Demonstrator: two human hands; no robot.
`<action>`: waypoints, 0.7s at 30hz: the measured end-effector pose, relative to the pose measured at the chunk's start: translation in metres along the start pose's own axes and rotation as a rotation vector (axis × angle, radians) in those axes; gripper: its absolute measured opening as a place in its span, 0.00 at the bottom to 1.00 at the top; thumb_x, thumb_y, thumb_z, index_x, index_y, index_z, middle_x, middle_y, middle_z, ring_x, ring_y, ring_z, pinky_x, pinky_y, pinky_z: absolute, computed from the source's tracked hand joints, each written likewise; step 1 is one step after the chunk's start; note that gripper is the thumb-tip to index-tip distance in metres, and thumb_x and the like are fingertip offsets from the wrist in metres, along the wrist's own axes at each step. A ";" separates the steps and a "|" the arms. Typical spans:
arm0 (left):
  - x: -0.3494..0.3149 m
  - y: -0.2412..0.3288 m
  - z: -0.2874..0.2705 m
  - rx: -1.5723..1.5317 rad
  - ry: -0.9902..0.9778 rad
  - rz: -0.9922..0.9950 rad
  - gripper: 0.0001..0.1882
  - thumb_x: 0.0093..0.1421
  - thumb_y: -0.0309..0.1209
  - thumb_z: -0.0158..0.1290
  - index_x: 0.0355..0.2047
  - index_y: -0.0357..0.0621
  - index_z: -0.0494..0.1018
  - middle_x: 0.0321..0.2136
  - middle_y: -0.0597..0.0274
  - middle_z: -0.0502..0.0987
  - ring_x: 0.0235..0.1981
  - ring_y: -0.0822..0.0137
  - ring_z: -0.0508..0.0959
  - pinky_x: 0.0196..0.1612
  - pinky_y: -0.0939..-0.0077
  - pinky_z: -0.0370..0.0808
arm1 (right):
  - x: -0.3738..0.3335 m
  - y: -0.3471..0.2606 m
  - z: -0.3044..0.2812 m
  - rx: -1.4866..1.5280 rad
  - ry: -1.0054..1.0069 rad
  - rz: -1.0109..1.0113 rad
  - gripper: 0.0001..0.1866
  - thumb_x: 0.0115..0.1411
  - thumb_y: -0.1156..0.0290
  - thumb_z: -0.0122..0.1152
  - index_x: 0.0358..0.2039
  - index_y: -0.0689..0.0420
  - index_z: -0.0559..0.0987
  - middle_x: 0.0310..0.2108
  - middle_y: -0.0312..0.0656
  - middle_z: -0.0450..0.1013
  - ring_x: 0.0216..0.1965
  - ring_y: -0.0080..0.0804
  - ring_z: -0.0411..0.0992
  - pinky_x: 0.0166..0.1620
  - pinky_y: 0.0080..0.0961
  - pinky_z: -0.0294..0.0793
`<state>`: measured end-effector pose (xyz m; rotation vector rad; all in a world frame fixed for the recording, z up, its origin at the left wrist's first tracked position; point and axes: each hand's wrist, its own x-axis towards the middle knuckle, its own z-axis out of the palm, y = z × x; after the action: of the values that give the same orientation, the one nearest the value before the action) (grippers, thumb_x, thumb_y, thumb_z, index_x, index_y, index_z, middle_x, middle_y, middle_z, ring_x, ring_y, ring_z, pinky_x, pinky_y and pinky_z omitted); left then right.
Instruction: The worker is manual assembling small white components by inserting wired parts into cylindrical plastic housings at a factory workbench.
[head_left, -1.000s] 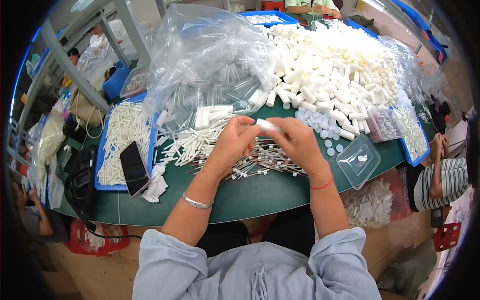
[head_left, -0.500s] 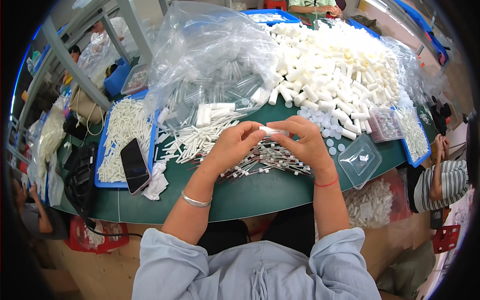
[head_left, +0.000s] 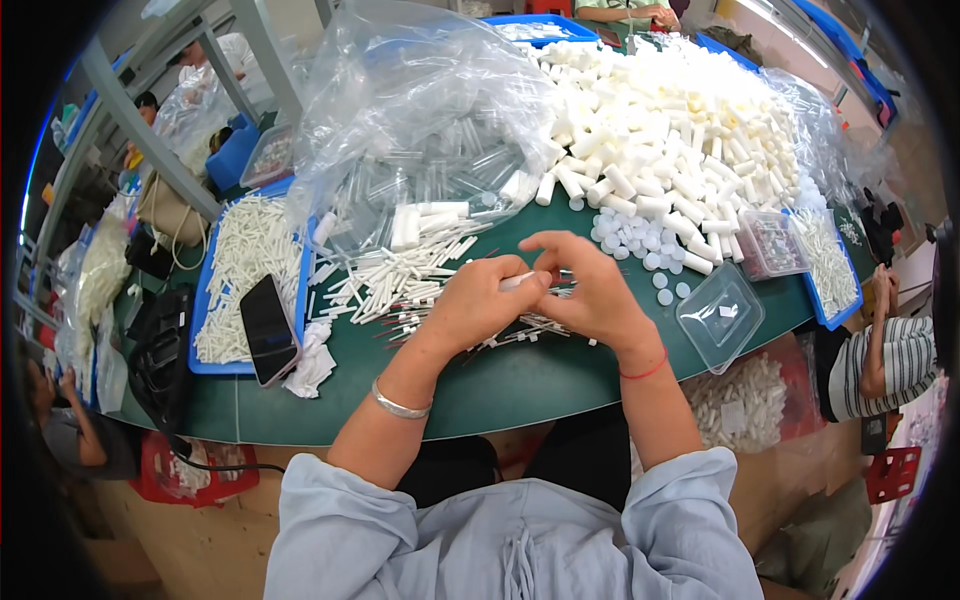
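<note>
A short white cylinder [head_left: 516,282] lies between my hands, above the middle of the green table. My left hand [head_left: 478,303] is closed round it, with the fingers hiding much of its length. At its right end is the thumb of my right hand [head_left: 603,292]. The right index finger arches up, away from the cylinder, and the other right fingers curl in, partly hidden. Beneath my hands lies a heap of thin dark-red rods with small white blocks [head_left: 540,326]. To its left is a pile of thin white sticks [head_left: 400,272].
White foam-like cylinders [head_left: 670,130] are heaped at the back right, near translucent discs [head_left: 627,237]. A plastic bag of clear tubes [head_left: 430,110] stands behind my hands. A phone [head_left: 268,328] rests on a blue tray [head_left: 205,300] of sticks. A clear lid [head_left: 720,318] lies right.
Both hands have come lower and nearer to me. The white cylinder has tilted, and my right index finger has lifted off it.
</note>
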<state>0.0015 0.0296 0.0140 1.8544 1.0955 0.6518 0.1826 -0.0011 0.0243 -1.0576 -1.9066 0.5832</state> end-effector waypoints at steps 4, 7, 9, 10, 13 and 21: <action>-0.004 0.007 -0.001 -0.477 -0.169 0.024 0.17 0.61 0.40 0.48 0.33 0.37 0.75 0.22 0.68 0.71 0.23 0.77 0.67 0.25 0.80 0.65 | -0.004 -0.005 -0.013 0.039 0.066 -0.164 0.25 0.48 0.71 0.72 0.49 0.56 0.80 0.42 0.43 0.75 0.42 0.34 0.73 0.49 0.28 0.71; -0.012 0.024 0.007 -0.668 -0.249 -0.004 0.16 0.64 0.45 0.46 0.32 0.44 0.70 0.21 0.74 0.64 0.19 0.81 0.60 0.22 0.86 0.55 | -0.021 -0.016 -0.014 0.146 0.029 -0.077 0.21 0.52 0.71 0.69 0.48 0.56 0.81 0.48 0.44 0.73 0.47 0.35 0.73 0.51 0.27 0.72; -0.020 0.028 0.013 -0.722 -0.273 -0.016 0.17 0.64 0.45 0.45 0.32 0.44 0.70 0.20 0.74 0.65 0.19 0.81 0.60 0.22 0.86 0.55 | -0.033 -0.024 -0.015 0.091 0.074 -0.079 0.20 0.56 0.73 0.66 0.50 0.59 0.79 0.49 0.45 0.73 0.47 0.34 0.73 0.50 0.26 0.73; -0.023 0.029 0.016 -0.775 -0.292 -0.037 0.17 0.64 0.45 0.44 0.33 0.44 0.69 0.20 0.73 0.65 0.19 0.80 0.61 0.21 0.86 0.55 | -0.042 -0.032 -0.017 0.084 0.079 -0.079 0.20 0.56 0.73 0.66 0.50 0.59 0.79 0.49 0.45 0.73 0.47 0.34 0.73 0.50 0.26 0.73; -0.031 0.038 0.026 -0.906 -0.368 0.021 0.15 0.67 0.43 0.40 0.36 0.44 0.68 0.20 0.71 0.65 0.20 0.79 0.62 0.21 0.85 0.56 | -0.082 -0.054 -0.022 0.163 0.329 0.073 0.21 0.59 0.76 0.62 0.53 0.63 0.75 0.47 0.45 0.74 0.43 0.29 0.74 0.47 0.24 0.73; -0.115 0.029 0.127 -1.093 -0.278 0.042 0.26 0.72 0.51 0.32 0.46 0.42 0.68 0.59 0.53 0.62 0.53 0.66 0.68 0.59 0.66 0.63 | -0.191 -0.078 0.026 0.462 0.407 0.517 0.20 0.63 0.69 0.60 0.53 0.66 0.73 0.36 0.38 0.75 0.33 0.19 0.71 0.37 0.18 0.71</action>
<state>0.0562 -0.1310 -0.0239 0.9610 0.3523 0.7696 0.1787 -0.2043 -0.0204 -1.2426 -1.0711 0.9589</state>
